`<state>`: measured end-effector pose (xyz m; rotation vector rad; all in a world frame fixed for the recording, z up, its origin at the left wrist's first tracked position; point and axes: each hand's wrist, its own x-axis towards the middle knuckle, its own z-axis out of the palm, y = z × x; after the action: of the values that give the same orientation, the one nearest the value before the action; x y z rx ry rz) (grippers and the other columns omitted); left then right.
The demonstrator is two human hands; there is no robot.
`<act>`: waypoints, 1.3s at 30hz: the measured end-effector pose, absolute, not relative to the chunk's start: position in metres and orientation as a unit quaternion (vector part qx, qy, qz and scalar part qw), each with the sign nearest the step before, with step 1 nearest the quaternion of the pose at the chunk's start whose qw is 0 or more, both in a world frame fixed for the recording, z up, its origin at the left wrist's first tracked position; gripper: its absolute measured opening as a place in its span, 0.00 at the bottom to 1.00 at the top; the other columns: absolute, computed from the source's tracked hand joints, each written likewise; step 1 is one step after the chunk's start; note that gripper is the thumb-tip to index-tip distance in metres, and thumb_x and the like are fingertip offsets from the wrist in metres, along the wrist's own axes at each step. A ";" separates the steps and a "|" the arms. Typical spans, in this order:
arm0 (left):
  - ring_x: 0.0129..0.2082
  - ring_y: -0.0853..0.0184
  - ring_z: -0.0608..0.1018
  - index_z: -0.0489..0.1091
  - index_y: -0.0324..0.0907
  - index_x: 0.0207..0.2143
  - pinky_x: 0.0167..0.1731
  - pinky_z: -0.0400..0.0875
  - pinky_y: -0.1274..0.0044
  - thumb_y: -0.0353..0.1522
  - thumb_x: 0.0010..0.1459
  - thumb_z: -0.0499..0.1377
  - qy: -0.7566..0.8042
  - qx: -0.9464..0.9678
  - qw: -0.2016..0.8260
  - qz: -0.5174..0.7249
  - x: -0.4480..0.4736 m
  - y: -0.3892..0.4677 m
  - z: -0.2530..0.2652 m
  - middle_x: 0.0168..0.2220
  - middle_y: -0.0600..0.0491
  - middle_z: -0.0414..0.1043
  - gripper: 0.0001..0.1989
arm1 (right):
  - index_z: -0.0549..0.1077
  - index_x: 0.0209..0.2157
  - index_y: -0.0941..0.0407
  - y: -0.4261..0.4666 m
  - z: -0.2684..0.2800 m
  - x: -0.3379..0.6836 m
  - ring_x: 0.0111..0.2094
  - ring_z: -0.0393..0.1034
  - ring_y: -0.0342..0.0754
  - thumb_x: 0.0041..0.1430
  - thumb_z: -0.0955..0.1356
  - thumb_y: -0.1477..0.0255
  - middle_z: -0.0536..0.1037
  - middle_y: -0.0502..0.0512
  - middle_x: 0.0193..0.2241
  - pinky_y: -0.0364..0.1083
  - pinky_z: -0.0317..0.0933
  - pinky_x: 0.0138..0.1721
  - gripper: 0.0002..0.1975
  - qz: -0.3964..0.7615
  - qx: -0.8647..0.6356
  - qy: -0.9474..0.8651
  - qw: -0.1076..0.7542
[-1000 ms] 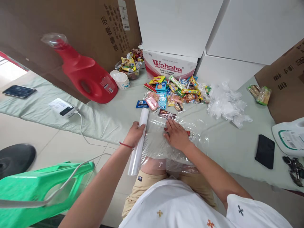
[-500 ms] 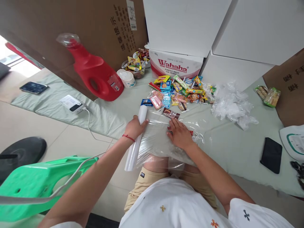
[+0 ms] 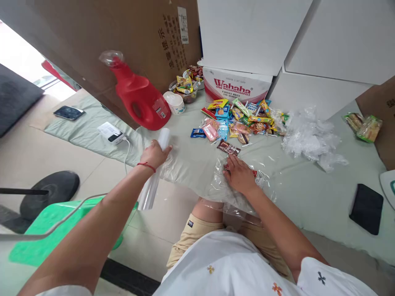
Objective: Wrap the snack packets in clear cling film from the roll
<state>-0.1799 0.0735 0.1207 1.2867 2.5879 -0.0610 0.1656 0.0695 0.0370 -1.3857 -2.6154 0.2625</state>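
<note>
My left hand (image 3: 156, 155) is closed around a roll of clear plastic film (image 3: 150, 191), which slants past the table's front edge. A short loose end of film hangs beside the roll. My right hand (image 3: 240, 176) lies flat, fingers stretched out, on a separate piece of clear plastic film (image 3: 217, 181). Partly hidden under that hand is a red packet (image 3: 254, 173). Just beyond the fingertips lies a brown snack packet (image 3: 228, 147). A heap of colourful wrapped snacks (image 3: 243, 119) spreads behind it.
Crumpled clear plastic (image 3: 308, 137) sits right of the snacks. A red jug (image 3: 145, 102), a paper cup (image 3: 175, 102) and a snack bowl (image 3: 188, 97) stand back left. A white power bank (image 3: 110, 133) with a cable lies left, a black phone (image 3: 366, 209) right. Boxes (image 3: 240, 86) line the back.
My left hand has moved left with the roll. The film that stretched between the roll and my right hand has parted. My right hand stays on its piece.
</note>
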 end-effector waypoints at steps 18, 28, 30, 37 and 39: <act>0.61 0.42 0.65 0.68 0.35 0.54 0.56 0.64 0.52 0.42 0.64 0.55 0.778 0.594 -0.066 0.194 -0.137 0.102 0.085 0.59 0.31 0.65 0.23 | 0.72 0.61 0.64 0.161 0.069 0.273 0.56 0.66 0.64 0.67 0.64 0.65 0.76 0.69 0.54 0.59 0.60 0.59 0.26 0.117 -0.560 -0.806 0.153; 0.55 0.53 0.72 0.72 0.39 0.56 0.53 0.65 0.61 0.32 0.68 0.53 0.494 0.856 0.063 0.140 0.010 0.149 0.061 0.55 0.42 0.73 0.18 | 0.79 0.54 0.54 0.118 0.080 0.241 0.52 0.61 0.58 0.68 0.68 0.61 0.77 0.61 0.44 0.54 0.56 0.54 0.18 0.152 -0.376 -0.906 0.121; 0.54 0.50 0.71 0.75 0.38 0.52 0.50 0.65 0.60 0.34 0.68 0.54 0.503 0.858 0.051 0.093 0.016 0.150 0.052 0.51 0.41 0.74 0.15 | 0.80 0.53 0.52 0.104 0.080 0.236 0.51 0.62 0.57 0.68 0.69 0.63 0.77 0.60 0.42 0.53 0.55 0.51 0.15 0.177 -0.362 -0.911 0.086; 0.53 0.50 0.69 0.79 0.42 0.46 0.47 0.64 0.60 0.37 0.69 0.56 0.517 0.844 0.028 0.142 0.012 0.147 0.036 0.52 0.41 0.72 0.13 | 0.80 0.54 0.49 0.089 0.079 0.264 0.49 0.62 0.56 0.70 0.67 0.66 0.77 0.60 0.41 0.54 0.55 0.50 0.15 0.182 -0.394 -0.898 0.073; 0.55 0.50 0.68 0.79 0.43 0.46 0.48 0.63 0.60 0.37 0.69 0.56 0.500 0.851 0.030 0.159 0.011 0.147 0.034 0.55 0.42 0.71 0.13 | 0.79 0.55 0.50 0.097 0.075 0.266 0.51 0.62 0.56 0.71 0.65 0.63 0.78 0.60 0.45 0.53 0.56 0.52 0.16 0.185 -0.400 -0.893 0.094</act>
<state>0.0108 0.1472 0.0338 2.6231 1.5404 0.4908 0.2662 0.0970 0.0750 -1.1881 -2.6486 0.5484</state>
